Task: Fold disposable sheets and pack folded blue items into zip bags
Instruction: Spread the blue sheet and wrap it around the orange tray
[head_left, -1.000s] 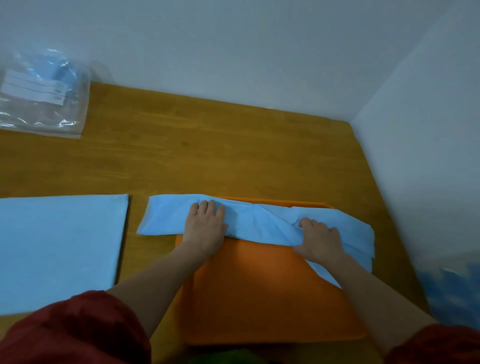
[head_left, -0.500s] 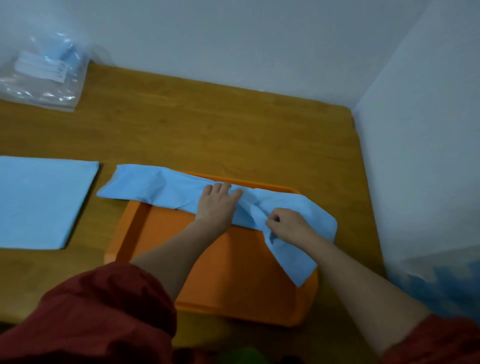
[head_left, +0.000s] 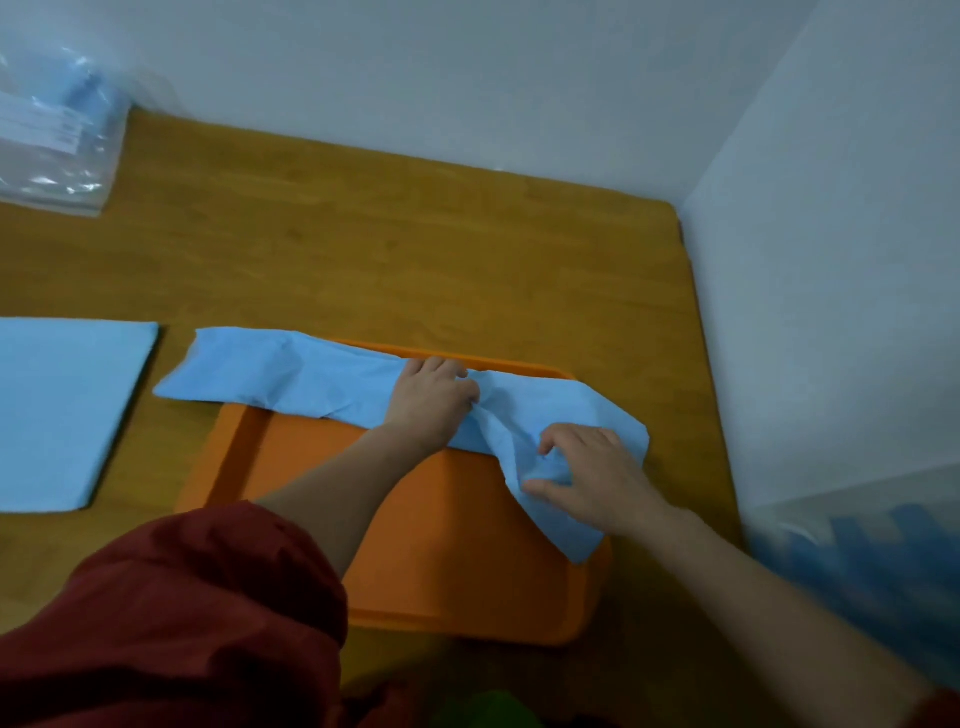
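Wooden table (head_left: 415, 249) fills the corner between two pale walls, and the work sits at its near edge. Closest in, a red sleeve (head_left: 171, 613) covers the left upper arm. Both forearms are bare, which I judge keeps cloth from dragging over the work.

Next out is an orange tray (head_left: 441, 571), lying flat and probably serving as a folding board. A blue sheet (head_left: 291, 379), already gathered into a long strip, lies across the tray's far edge. Its left end hangs over onto the table and its right end turns back toward the person.

The right hand (head_left: 582, 478) holds that turned-back end, thumb and forefinger closed on a bunch of the fabric, apparently to pull the end over or straighten it. A little farther, the left hand (head_left: 431, 402) lies palm down on the middle of the strip with its fingers bent a little. It grasps nothing that I can see and seems to pin the sheet so the pull does not drag the whole strip along.

Left of the tray, apart from the strip, is a flat folded stack (head_left: 67, 410) of the same blue, likely waiting for packing. Farthest, at the back left by the wall, is a clear zip bag (head_left: 52, 140) with blue inside and a white label.

Counted: two hands, one tray, one sheet in work. The folded stack is one pile, its layers uncountable. There is at least one bag, though it may be several stacked. At the right edge is one blurred clear container (head_left: 872, 561) with blue contents.
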